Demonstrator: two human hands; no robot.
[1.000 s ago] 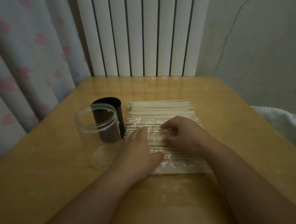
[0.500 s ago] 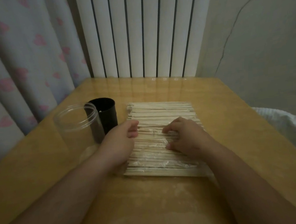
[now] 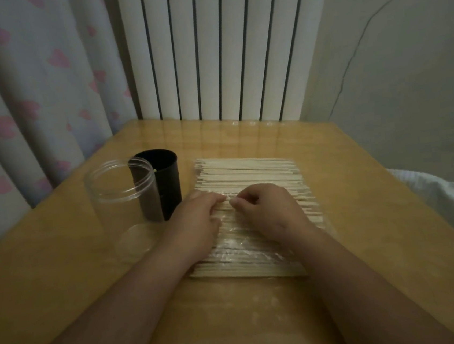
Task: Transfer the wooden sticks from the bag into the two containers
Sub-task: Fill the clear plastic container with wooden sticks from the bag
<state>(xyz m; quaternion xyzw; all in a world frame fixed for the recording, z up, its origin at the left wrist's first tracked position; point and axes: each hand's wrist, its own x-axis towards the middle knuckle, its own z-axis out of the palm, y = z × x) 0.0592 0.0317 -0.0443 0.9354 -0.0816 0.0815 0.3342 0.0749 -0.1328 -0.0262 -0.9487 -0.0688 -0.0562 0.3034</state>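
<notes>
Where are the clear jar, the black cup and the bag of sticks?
clear jar (image 3: 118, 211), head view, front wall below rim
black cup (image 3: 170, 194), head view, bare side wall
bag of sticks (image 3: 248, 173), head view, far half

On the tan wooden desk (image 3: 361, 185) lay the clear plastic bag of pale wooden sticks (image 3: 248, 169). Just left of it stood the black cylindrical cup (image 3: 168, 178), with the clear round plastic jar (image 3: 118, 191) before it, leftward. The left grip (image 3: 197, 219) and right grip (image 3: 269, 212) met atop the bag.
</notes>
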